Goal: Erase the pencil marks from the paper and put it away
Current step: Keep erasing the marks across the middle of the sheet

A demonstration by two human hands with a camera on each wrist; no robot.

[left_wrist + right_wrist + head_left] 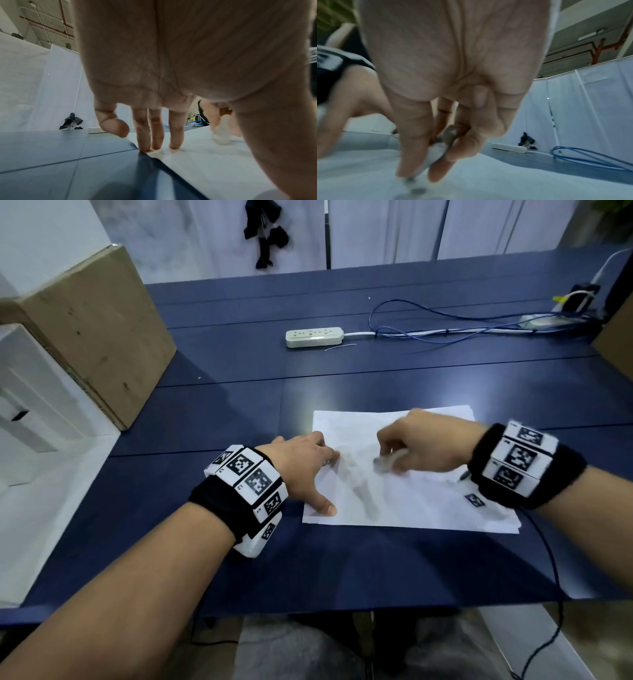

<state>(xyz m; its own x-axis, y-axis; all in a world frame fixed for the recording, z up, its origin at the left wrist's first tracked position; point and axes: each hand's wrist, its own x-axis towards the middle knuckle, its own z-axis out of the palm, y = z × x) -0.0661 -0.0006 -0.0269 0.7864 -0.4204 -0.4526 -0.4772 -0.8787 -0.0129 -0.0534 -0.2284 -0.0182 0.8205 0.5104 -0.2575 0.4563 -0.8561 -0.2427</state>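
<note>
A white sheet of paper (pixel 428 501) lies on the dark blue table (pixel 239 392), with grey pencil smudges across its middle. My left hand (pixel 308 470) presses its left edge flat, fingers (pixel 156 135) straight and thumb on the near corner. My right hand (pixel 407 446) pinches a white eraser (pixel 385 463) with a grey, dirty tip against the paper's centre; it is blurred. In the right wrist view the eraser (pixel 436 151) sits between thumb and fingers on the paper (pixel 488 182). A pencil tip (pixel 464 475) shows beside my right wrist.
A white power strip (pixel 314 337) with blue cables (pixel 445 326) lies at the back of the table. A cardboard box (pixel 92 333) stands at the left, with a white box (pixel 27 392) beside it. A brown box edge (pixel 616 337) is at the right.
</note>
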